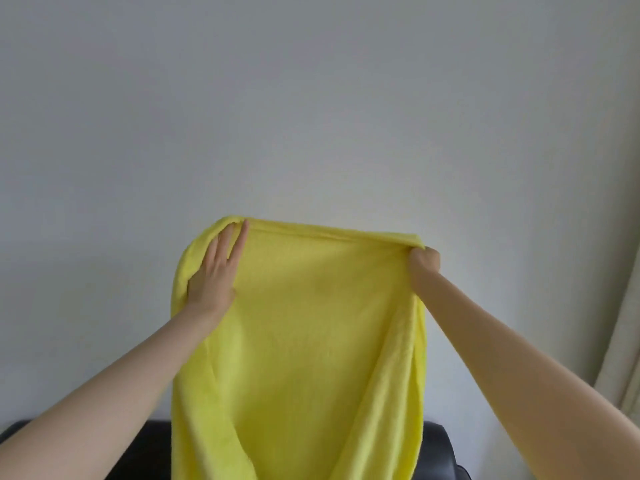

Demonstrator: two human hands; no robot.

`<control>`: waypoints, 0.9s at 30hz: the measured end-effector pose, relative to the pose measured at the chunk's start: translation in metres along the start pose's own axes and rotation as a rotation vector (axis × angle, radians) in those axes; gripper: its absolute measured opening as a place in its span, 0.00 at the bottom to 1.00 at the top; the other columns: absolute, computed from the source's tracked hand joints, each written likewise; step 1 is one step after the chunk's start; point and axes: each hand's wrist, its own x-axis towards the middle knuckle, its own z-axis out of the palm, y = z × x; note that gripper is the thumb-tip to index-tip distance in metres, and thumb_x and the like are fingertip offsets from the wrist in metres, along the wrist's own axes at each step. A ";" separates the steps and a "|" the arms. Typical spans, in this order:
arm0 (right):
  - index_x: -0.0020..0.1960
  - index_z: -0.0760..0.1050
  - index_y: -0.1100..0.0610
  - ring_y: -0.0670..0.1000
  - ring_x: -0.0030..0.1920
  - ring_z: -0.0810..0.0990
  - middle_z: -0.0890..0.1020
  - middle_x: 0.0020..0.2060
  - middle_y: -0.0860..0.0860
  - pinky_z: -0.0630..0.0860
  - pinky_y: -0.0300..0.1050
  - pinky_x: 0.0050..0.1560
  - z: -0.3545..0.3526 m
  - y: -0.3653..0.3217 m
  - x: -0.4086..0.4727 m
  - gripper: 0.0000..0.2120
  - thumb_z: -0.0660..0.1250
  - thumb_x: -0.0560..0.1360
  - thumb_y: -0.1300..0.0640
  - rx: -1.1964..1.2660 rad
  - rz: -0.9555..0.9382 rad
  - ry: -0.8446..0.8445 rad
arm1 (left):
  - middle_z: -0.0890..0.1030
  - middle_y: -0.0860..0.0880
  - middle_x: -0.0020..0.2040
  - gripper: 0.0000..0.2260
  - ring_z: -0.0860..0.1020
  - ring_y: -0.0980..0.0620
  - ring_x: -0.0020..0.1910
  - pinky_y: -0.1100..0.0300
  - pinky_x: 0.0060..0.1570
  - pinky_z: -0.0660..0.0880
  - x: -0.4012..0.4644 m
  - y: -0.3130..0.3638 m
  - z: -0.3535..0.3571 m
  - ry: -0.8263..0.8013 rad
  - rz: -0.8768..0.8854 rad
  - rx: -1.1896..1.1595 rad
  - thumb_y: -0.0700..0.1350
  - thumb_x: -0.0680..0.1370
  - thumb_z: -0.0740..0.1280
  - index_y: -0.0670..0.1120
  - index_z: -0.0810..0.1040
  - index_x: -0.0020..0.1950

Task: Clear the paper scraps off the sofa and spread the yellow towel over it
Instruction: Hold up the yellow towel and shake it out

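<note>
The towel [311,341] is bright yellow, plain, with no pattern; it looks a little darker and more olive in the middle, and lighter at its folded edges at 9 and 3 o'clock. The sofa [440,445], seen at 6 o'clock behind the towel, is black and a little shiny. The wall [311,98] is plain pale grey-white. The curtain [623,341], at 4 o'clock, is cream with soft vertical shadows.

Single head-worn view, facing forward at a plain wall [311,98], close behind raised hands
</note>
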 end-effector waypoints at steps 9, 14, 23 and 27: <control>0.62 0.72 0.65 0.54 0.37 0.70 0.73 0.39 0.54 0.67 0.46 0.40 -0.021 0.004 0.013 0.17 0.51 0.78 0.63 0.004 0.048 0.058 | 0.69 0.42 0.47 0.30 0.66 0.42 0.43 0.49 0.43 0.71 -0.014 -0.010 0.024 0.354 -0.005 0.226 0.28 0.67 0.69 0.44 0.73 0.67; 0.67 0.69 0.63 0.61 0.61 0.74 0.74 0.63 0.61 0.71 0.52 0.60 -0.014 0.032 0.013 0.19 0.55 0.79 0.58 -0.331 -0.054 -0.095 | 0.71 0.44 0.48 0.13 0.69 0.42 0.49 0.48 0.47 0.66 -0.006 0.008 0.020 0.205 -0.109 0.052 0.38 0.64 0.75 0.46 0.78 0.46; 0.74 0.60 0.47 0.53 0.69 0.68 0.70 0.69 0.51 0.65 0.56 0.70 0.045 0.032 -0.067 0.48 0.78 0.59 0.45 -0.661 -0.184 -1.053 | 0.80 0.48 0.42 0.07 0.78 0.42 0.44 0.58 0.38 0.67 0.012 0.118 0.000 -0.110 -0.064 -0.311 0.43 0.70 0.63 0.50 0.74 0.47; 0.53 0.79 0.57 0.50 0.46 0.77 0.80 0.45 0.51 0.73 0.41 0.47 0.049 0.037 -0.060 0.12 0.72 0.70 0.55 -0.621 -0.220 -0.867 | 0.77 0.51 0.37 0.08 0.78 0.45 0.40 0.58 0.34 0.65 0.002 0.119 0.014 -0.157 -0.031 -0.365 0.50 0.70 0.68 0.49 0.71 0.43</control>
